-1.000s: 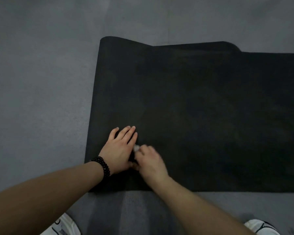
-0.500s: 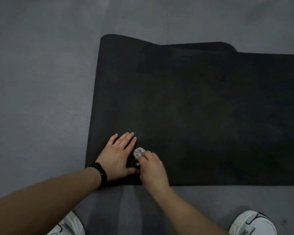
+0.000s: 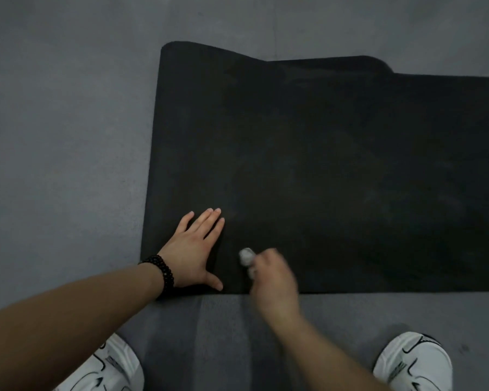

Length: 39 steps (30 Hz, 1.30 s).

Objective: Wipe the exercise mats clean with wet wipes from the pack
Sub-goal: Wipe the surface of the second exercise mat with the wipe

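A black exercise mat (image 3: 336, 165) lies flat on the grey floor, its far left corner slightly lifted. My left hand (image 3: 194, 251) rests flat on the mat's near left corner, fingers straight, a black bead bracelet on the wrist. Just to its right, my right hand (image 3: 271, 275) is blurred and grips a small wadded white wet wipe (image 3: 246, 255) against the mat near its front edge. The wipe pack is not in view.
Grey floor (image 3: 62, 150) surrounds the mat on the left, far side and near side. My two white shoes (image 3: 110, 368) (image 3: 412, 362) stand on the floor just in front of the mat's near edge.
My right hand with the wipe has slid to the right, away from my left hand. The left hand stays pressed on the mat. The view has shifted back, showing more of my shoes.
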Each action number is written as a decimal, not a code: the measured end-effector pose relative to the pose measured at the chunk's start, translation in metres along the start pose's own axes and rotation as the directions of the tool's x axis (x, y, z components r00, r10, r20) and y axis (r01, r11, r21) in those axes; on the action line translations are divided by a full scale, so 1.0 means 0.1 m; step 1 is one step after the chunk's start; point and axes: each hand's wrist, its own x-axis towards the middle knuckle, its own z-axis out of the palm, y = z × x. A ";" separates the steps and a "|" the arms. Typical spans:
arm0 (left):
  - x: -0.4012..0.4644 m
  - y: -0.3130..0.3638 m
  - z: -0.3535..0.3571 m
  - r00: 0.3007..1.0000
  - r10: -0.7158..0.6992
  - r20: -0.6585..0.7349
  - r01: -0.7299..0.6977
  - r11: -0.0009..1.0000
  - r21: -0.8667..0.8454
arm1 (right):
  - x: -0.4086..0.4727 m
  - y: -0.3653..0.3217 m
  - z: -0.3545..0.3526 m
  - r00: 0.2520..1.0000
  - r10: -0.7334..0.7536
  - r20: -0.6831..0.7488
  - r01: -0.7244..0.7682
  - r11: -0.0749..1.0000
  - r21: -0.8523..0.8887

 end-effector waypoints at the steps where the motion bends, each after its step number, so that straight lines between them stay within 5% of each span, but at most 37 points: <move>1: 0.00 0.00 0.00 1.000 0.001 0.009 -0.001 1.000 -0.001 | 0.06 0.18 -0.13 0.993 0.104 -0.051 -0.107 0.993 -0.055; 5: -0.01 0.00 0.00 1.000 -0.009 -0.003 0.009 1.000 -0.010 | 0.17 0.24 -0.32 0.963 0.175 -0.206 -0.195 0.977 -0.081; 10: -0.01 0.01 0.00 1.000 -0.011 0.000 0.011 1.000 -0.007 | 0.02 -0.10 -0.10 0.988 0.060 -0.143 -0.062 0.998 -0.010; 16: -0.16 0.03 0.00 0.994 -0.032 -0.101 0.039 0.997 0.071 | 0.13 0.18 -0.22 0.968 0.172 -0.184 -0.186 0.981 -0.059; 20: -0.30 0.10 0.04 0.983 -0.163 -0.090 0.164 0.987 0.004 | -0.23 -0.42 0.16 0.981 -0.190 0.029 0.191 0.981 -0.024; 22: -0.30 0.02 0.00 0.992 -0.128 0.013 0.128 0.991 -0.042 | -0.19 -0.37 0.16 0.966 -0.255 0.035 0.255 0.967 0.007; 26: -0.28 -0.30 -0.09 0.986 0.007 0.168 0.005 0.997 -0.073 | 0.18 0.04 -0.11 0.988 -0.012 -0.156 0.007 0.999 -0.036; 28: -0.27 -0.38 -0.07 0.986 0.036 0.162 -0.022 0.996 -0.089 | 0.21 -0.02 -0.08 0.990 -0.006 -0.144 -0.002 0.998 -0.055; 34: -0.32 -0.36 0.02 0.998 0.006 0.060 -0.004 0.999 -0.037 | 0.15 -0.44 0.20 0.878 -0.462 0.123 0.466 0.885 -0.007; 39: -0.33 -0.34 0.04 0.994 -0.104 0.026 0.103 0.994 0.024 | 0.80 -0.15 -0.16 0.991 -0.099 -0.091 0.090 0.991 -0.095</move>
